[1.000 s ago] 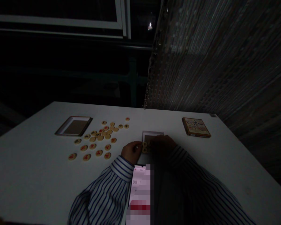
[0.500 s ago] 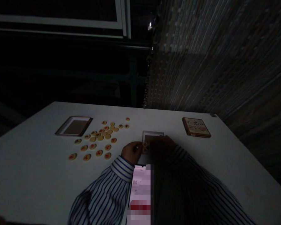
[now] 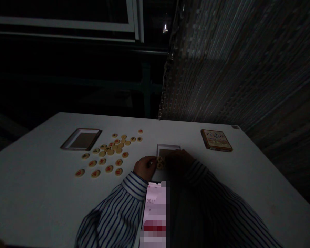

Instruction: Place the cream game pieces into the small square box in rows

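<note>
Left hand and right hand crowded the open box.
Neither grip was discernible; a bump could have shifted the pieces.

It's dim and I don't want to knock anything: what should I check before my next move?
1. Right hand well lit: not ok, deep shadow.
2. Its grip: cannot tell.
3. Left hand at left edge of open, shallow, rectangular box: ok.
4. Scattered round tan discs apart from left hand: ok.
5. Brown, printed rectangular box apart from striped right sleeve: ok.
6. Pink-lit rectangular phone clear of striped left sleeve: cannot tell.
</note>
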`<state>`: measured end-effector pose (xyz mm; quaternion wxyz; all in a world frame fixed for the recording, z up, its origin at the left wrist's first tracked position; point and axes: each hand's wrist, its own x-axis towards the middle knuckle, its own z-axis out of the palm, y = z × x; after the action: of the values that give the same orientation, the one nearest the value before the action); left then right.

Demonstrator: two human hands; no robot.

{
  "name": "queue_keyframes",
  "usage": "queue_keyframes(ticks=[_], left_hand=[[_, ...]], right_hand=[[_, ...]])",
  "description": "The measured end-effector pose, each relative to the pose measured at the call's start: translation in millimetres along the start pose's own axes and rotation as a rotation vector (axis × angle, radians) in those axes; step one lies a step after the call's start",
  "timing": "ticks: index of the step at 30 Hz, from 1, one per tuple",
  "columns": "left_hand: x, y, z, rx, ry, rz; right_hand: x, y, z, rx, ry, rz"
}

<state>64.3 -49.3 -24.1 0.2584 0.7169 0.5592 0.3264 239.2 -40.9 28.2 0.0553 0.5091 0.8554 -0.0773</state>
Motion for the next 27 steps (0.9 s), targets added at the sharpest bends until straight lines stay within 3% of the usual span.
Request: queue_keyframes(ticks=[27], left_hand=[[0.7,1.0,-0.2,0.001,0.0,-0.023]], right_hand=[[-1.0,-1.2,-1.1,-0.039,0.006,-0.002]])
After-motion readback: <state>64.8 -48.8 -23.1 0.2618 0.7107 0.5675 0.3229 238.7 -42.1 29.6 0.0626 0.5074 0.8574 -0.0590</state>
